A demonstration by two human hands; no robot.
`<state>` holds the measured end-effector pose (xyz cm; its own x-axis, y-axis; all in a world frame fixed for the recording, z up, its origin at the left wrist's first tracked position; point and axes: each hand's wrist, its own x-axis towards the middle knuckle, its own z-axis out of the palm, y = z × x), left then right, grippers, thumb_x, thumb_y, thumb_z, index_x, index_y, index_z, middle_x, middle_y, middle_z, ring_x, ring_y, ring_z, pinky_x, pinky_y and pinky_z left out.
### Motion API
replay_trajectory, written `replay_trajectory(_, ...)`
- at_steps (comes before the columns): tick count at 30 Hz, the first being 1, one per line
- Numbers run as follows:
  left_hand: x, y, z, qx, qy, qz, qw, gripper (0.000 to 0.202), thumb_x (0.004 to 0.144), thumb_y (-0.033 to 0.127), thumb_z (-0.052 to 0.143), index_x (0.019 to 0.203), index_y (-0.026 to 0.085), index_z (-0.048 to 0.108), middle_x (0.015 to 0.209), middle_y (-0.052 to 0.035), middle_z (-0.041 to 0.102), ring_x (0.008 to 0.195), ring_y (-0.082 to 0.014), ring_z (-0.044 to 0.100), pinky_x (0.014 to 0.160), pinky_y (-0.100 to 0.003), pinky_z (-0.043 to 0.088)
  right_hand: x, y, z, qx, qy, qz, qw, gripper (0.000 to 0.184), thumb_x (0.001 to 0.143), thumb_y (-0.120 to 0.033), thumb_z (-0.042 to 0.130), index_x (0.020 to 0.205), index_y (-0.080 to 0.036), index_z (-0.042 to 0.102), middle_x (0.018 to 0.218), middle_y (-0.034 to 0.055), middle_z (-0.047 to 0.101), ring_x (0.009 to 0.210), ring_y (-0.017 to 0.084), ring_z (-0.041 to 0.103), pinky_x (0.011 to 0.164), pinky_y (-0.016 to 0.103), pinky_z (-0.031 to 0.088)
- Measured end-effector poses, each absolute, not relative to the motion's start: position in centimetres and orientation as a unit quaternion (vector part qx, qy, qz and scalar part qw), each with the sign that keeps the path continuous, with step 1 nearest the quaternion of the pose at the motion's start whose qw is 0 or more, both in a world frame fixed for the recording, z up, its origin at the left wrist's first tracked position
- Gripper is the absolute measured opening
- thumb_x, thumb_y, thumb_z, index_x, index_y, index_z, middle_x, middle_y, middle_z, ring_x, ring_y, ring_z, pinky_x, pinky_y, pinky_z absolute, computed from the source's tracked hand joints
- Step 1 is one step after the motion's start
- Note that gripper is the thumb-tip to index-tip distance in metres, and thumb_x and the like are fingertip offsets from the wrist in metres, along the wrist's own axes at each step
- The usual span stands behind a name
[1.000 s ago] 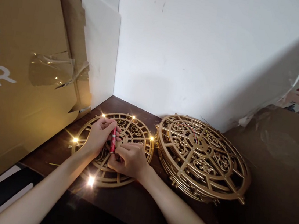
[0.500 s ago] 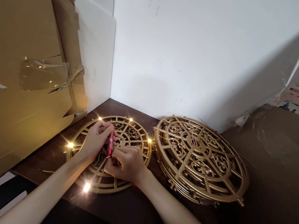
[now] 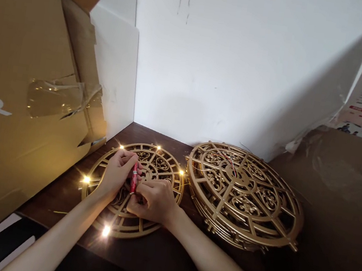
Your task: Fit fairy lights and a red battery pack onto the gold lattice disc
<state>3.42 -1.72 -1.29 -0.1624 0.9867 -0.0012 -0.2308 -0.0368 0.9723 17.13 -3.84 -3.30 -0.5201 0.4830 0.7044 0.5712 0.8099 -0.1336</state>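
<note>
A flat gold openwork disc (image 3: 160,161) lies on the dark wooden table (image 3: 158,249), with small warm lights glowing around its rim. Both my hands work over its centre. My left hand (image 3: 116,173) is closed around a small red cylinder (image 3: 133,178) held upright. My right hand (image 3: 152,198) is curled beside it, its fingertips pinching at the cylinder's lower end. What the right fingers grip is hidden.
A stack of similar gold discs (image 3: 243,193) sits to the right, red wires showing near its centre. A large cardboard box (image 3: 20,99) with torn tape stands at the left. Brown wrapped packages (image 3: 343,198) fill the right side, white walls stand behind.
Both hands stay on the red cylinder over the lit disc, with only small finger shifts. The camera has drifted slightly.
</note>
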Motion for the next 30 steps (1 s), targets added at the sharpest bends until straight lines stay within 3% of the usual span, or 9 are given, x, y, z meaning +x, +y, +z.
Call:
replay_trajectory(8, 3.3, -1.7, -0.9, 0.386, 0.461, 0.606, 0.521, 0.032, 0.069, 0.033, 0.073, 0.086, 0.019, 0.049, 0.064, 0.0032, 0.063, 0.048, -0.0110, 0.058, 0.044, -0.023, 0.051, 17.2, -3.5, -3.4, -0.288, -0.885, -0.041, 0.364, 0.020, 0.070, -0.023, 0.055, 0.053, -0.020, 0.046, 0.049, -0.0048, 0.053, 0.045, 0.009, 0.048, 0.047, 0.023, 0.028)
replay_trajectory(13, 2.9, -1.7, -0.7, 0.367, 0.444, 0.611, 0.543, 0.028, 0.071, 0.031, 0.071, 0.084, 0.018, 0.051, 0.066, 0.0022, 0.065, 0.048, -0.0092, 0.057, 0.045, -0.020, 0.049, 17.4, -3.3, -2.9, -0.263, -0.891, 0.033, 0.369, 0.022, 0.077, -0.021, 0.052, 0.056, -0.020, 0.048, 0.053, -0.0045, 0.054, 0.047, 0.007, 0.048, 0.050, 0.020, 0.033)
replay_trajectory(20, 2.8, -1.7, -0.5, 0.362, 0.438, 0.620, 0.541, 0.024, 0.071, 0.028, 0.070, 0.082, 0.017, 0.052, 0.066, 0.0017, 0.065, 0.048, -0.0085, 0.056, 0.042, -0.017, 0.046, 17.8, -2.7, -2.3, -0.364, -0.789, 0.146, 0.472, 0.027, 0.089, -0.022, 0.048, 0.066, -0.016, 0.061, 0.058, -0.0011, 0.058, 0.052, 0.009, 0.049, 0.054, 0.020, 0.037)
replay_trajectory(30, 2.8, -1.7, -0.8, 0.390, 0.434, 0.607, 0.540, 0.025, 0.072, 0.029, 0.071, 0.085, 0.018, 0.051, 0.067, 0.0015, 0.065, 0.046, -0.0089, 0.054, 0.039, -0.018, 0.044, 17.8, -2.3, -2.5, -0.360, -0.768, 0.185, 0.496, 0.027, 0.089, -0.023, 0.051, 0.066, -0.015, 0.064, 0.059, -0.0019, 0.055, 0.055, 0.009, 0.048, 0.056, 0.022, 0.035)
